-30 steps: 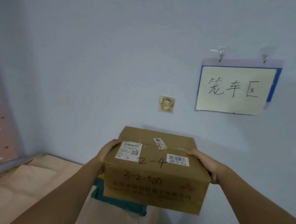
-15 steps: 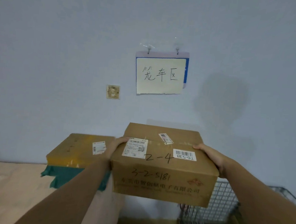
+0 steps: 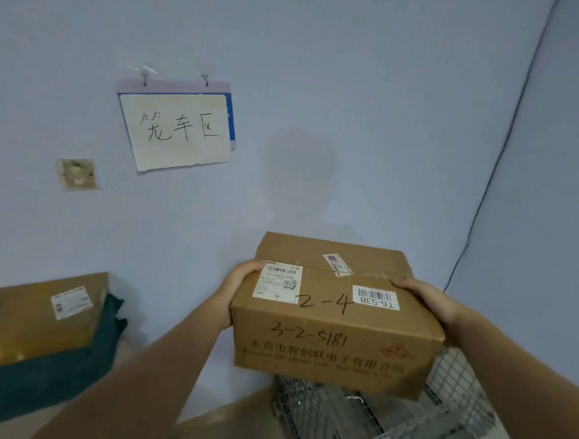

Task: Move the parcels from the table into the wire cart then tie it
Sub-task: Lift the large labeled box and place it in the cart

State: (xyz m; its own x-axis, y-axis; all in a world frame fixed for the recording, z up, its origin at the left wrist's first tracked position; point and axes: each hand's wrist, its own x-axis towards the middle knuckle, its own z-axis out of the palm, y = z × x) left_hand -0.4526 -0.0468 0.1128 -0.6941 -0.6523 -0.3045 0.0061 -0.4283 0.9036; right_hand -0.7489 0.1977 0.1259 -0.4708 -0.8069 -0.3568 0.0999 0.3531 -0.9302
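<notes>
Parcel (image 3: 336,318): a brown cardboard box, taped along its top seam, bearing a shipping label, a barcode sticker reading T6-538 and the handwritten marks "2-4" and "3-2-5181". It is held in the air above the wire cart (image 3: 386,428), clear of the mesh. Left hand (image 3: 233,291) grips the box's left edge, fingers curled over the top; right hand (image 3: 426,301) clasps the right edge in the same way. A second parcel (image 3: 31,318), brown with a white label, rests at lower left on a dark green cloth (image 3: 47,374). On the pale blue wall (image 3: 358,104) hang a handwritten sign (image 3: 178,129) and a discoloured socket plate (image 3: 77,174); a thin cable (image 3: 488,195) runs down at right.
</notes>
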